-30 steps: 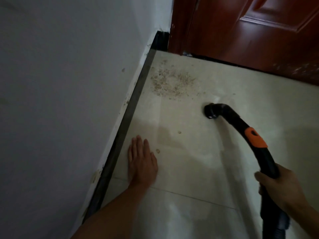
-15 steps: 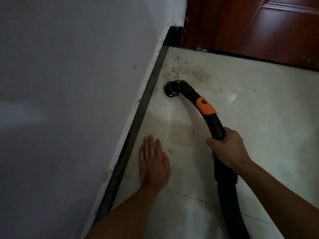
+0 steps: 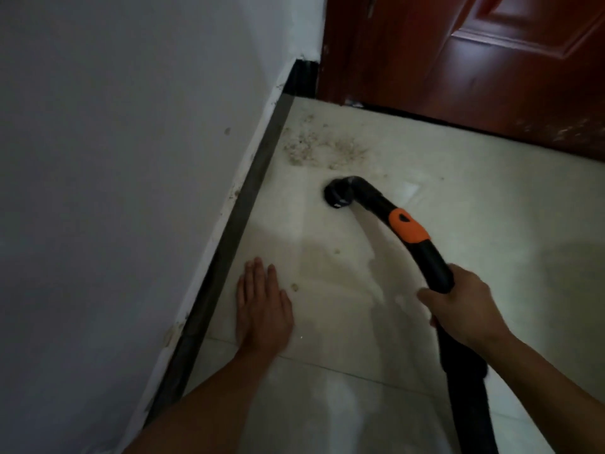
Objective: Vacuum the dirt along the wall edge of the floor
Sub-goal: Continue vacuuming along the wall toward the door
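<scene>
A patch of brown dirt point(image 3: 322, 149) lies on the pale tile floor in the corner by the wall's dark skirting point(image 3: 258, 178). A black vacuum hose with an orange collar point(image 3: 407, 226) curves down to its round nozzle point(image 3: 339, 193), which rests on the floor just below the dirt. My right hand point(image 3: 458, 309) grips the hose behind the collar. My left hand point(image 3: 262, 308) lies flat on the floor beside the skirting, fingers together, holding nothing. Two small crumbs point(image 3: 294, 286) sit on the tile near my left hand.
A grey-white wall point(image 3: 131, 158) fills the left side. A closed reddish-brown wooden door point(image 3: 474, 67) blocks the far end. Pale tile floor point(image 3: 507, 224) stretches to the right, with a grout line point(image 3: 343, 363) crossing below my hands.
The nozzle swung left toward the wall by the dirt, then drew back to the right and a little nearer me. The dirt patch looks thinner at its lower edge. My left hand stayed flat.
</scene>
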A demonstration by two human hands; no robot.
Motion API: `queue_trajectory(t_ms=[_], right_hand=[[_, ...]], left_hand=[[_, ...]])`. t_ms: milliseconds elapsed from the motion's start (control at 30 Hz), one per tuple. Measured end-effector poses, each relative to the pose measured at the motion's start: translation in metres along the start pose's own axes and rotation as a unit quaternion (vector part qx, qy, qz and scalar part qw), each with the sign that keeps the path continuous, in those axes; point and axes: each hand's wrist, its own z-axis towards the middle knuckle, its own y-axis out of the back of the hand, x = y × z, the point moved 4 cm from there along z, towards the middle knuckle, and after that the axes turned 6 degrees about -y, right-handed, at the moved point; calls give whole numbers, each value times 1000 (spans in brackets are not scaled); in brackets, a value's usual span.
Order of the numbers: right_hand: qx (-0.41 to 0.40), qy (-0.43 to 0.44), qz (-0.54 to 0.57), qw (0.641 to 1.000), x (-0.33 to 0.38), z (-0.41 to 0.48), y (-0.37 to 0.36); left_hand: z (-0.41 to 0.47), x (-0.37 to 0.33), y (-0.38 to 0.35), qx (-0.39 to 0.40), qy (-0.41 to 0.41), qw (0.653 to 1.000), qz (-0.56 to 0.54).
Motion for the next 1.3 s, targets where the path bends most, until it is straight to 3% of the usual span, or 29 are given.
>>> queue_trajectory(t_ms=[167, 300, 433, 833, 1067, 1300], right_hand=[[-70, -104, 36, 992, -87, -23, 57], [-82, -130, 85, 984, -101, -11, 62], [-81, -102, 126, 983, -76, 19, 44], [-5, 7, 96, 995, 38, 62, -33], [36, 62, 57, 996, 101, 67, -78], [23, 42, 44, 998, 74, 63, -50]], left_hand=[[-2, 0, 0, -23, -8, 1000, -15], [10, -3, -4, -38, 17, 999, -33], [39, -15, -10, -39, 86, 994, -61], [42, -14, -16, -64, 73, 995, -22], [44, -14, -17, -29, 76, 997, -6], [45, -16, -12, -40, 78, 996, -13]])
